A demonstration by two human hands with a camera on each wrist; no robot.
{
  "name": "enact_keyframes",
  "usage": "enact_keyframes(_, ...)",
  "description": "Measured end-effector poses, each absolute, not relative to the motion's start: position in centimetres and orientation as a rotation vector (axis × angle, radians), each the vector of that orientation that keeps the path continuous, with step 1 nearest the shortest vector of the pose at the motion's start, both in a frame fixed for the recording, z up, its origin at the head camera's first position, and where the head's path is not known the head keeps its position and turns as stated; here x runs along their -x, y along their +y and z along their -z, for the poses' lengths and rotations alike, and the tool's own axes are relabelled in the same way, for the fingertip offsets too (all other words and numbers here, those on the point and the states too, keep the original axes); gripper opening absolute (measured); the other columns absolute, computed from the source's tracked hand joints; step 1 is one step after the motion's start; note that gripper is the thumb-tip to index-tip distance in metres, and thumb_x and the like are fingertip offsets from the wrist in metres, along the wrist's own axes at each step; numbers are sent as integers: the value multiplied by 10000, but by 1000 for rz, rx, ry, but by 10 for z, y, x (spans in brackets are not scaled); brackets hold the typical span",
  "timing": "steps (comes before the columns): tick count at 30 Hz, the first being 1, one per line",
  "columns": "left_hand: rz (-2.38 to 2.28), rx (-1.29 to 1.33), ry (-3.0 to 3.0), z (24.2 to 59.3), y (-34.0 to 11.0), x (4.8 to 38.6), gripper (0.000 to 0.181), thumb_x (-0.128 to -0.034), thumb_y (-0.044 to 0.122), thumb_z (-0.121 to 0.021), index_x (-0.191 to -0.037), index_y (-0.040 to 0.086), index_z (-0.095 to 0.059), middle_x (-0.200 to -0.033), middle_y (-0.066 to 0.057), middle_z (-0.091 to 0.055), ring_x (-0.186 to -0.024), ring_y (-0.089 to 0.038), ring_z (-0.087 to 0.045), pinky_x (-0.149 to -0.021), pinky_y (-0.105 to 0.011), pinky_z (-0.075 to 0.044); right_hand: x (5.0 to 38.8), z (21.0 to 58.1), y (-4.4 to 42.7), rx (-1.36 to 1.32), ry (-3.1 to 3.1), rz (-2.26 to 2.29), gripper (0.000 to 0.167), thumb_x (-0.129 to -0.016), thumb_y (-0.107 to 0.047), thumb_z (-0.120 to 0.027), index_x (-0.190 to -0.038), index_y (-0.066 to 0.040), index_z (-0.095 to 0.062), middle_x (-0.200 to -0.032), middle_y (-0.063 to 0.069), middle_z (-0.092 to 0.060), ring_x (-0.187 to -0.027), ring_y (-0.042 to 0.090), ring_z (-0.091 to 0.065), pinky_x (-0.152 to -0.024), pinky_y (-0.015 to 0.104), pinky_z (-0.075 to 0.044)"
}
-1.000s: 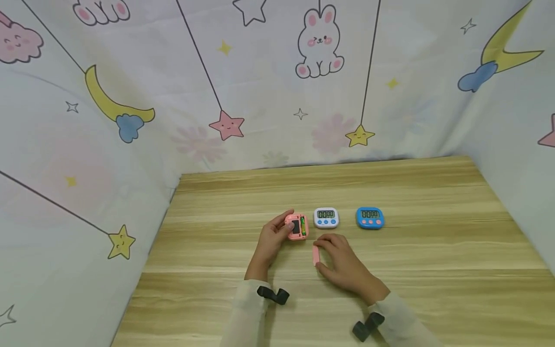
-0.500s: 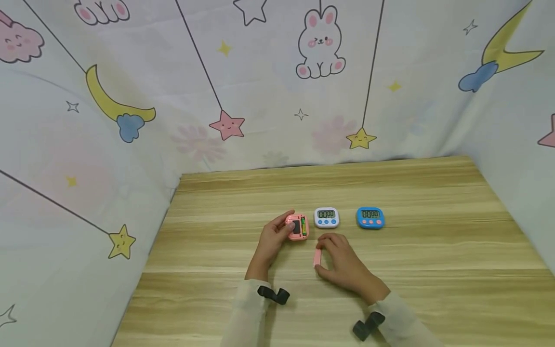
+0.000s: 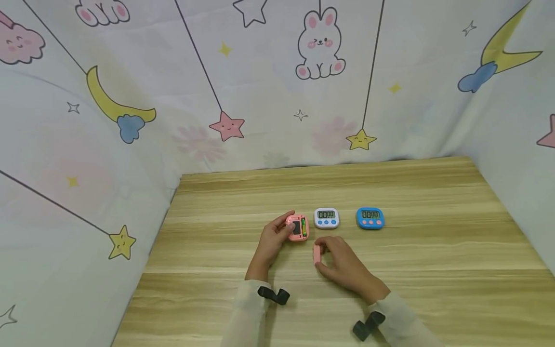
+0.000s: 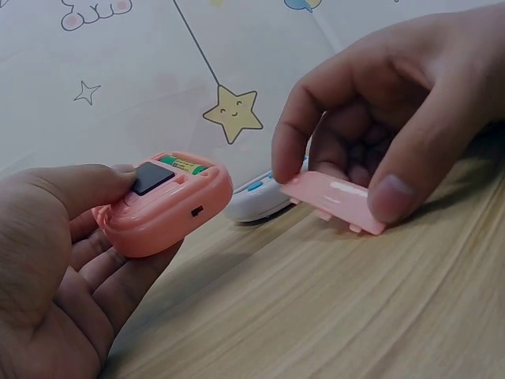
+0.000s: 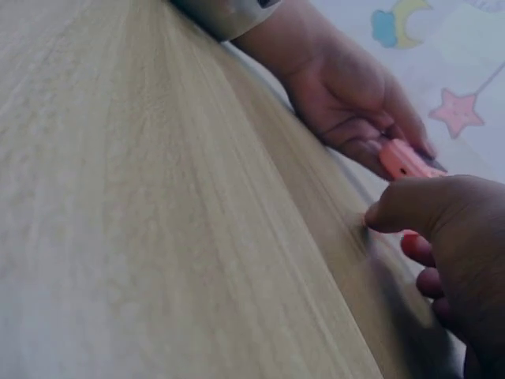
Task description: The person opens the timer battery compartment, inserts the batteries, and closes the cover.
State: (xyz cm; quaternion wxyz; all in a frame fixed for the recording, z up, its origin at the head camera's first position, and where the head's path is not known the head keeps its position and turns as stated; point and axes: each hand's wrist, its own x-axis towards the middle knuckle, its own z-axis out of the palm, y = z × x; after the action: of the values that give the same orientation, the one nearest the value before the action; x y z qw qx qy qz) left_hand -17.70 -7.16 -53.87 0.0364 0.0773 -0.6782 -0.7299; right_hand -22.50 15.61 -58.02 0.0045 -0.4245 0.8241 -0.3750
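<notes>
My left hand (image 3: pixel 271 241) grips a pink digital timer (image 4: pixel 170 225), its back turned up and the thumb on a black square (image 4: pixel 151 178). A green battery (image 4: pixel 183 165) lies in the uncovered slot of the timer. Between thumb and fingers, my right hand (image 3: pixel 347 265) pinches a pink battery cover (image 4: pixel 335 199) by its two ends. The cover is held apart from the timer, to its right, with small tabs along one edge. In the right wrist view the cover is mostly hidden behind my right hand.
A white timer (image 3: pixel 326 218) with blue buttons stands just right of the pink one. Farther right lies a blue timer (image 3: pixel 370 218) with pink buttons. The wooden table (image 3: pixel 217 202) meets a patterned cloth (image 3: pixel 269 96) at its back edge.
The right hand has shifted slightly and tilted the battery cover, still pinching it. The left hand and the pink timer have hardly moved.
</notes>
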Motion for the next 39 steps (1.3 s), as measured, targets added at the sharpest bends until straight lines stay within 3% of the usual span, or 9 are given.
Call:
enact_keyframes(10, 2232, -242, -2088, 541, -71, 178, 466, -961, 136, -629, -1403, 44, -514, -1295, -140, -602, -1070, -136, -607, -822, -245, -518, 226, 575, 155, 1090, 2474, 1476, 470, -854, -121, -756, -1291, -112, -583, -975, -78, -593, -894, 74, -573, -808, 280, -512)
enact_keyframes(20, 2172, -238, -2108, 568, -76, 185, 485, -947, 241, -658, -1401, 119, -538, -1316, -101, -596, -1118, -162, -602, -833, -244, -517, 233, 577, 145, 1121, 2447, 1753, 500, -859, -105, -754, -1326, -115, -576, -1058, -20, -638, -964, 147, -607, -855, 289, -498)
enact_keyframes(31, 2149, -219, -2138, 567, -75, 184, 489, -931, 320, -672, -1385, 178, -561, -1302, -58, -608, -1148, -196, -598, -859, -273, -517, 221, 536, 125, 1103, 2206, 2032, 463, -843, 97, -691, -1284, 99, -550, -1063, 228, -619, -953, 349, -600, -845, 472, -509)
enact_keyframes(37, 2189, -207, -2097, 568, -76, 184, 453, -941, 262, -665, -1376, 175, -568, -1298, -83, -609, -1170, -201, -582, -870, -271, -512, 223, 537, 117, 1138, 2267, 2002, 467, -812, 119, -710, -1258, 80, -580, -1037, 212, -615, -924, 343, -590, -820, 450, -509)
enact_keyframes(39, 2209, -208, -2084, 565, -76, 184, 439, -946, 232, -659, -1371, 164, -572, -1294, -96, -610, -1172, -201, -580, -871, -270, -511, 229, 548, 114, 1137, 2299, 1982, 477, -817, 80, -727, -1272, 23, -596, -1036, 143, -617, -926, 281, -590, -825, 388, -513)
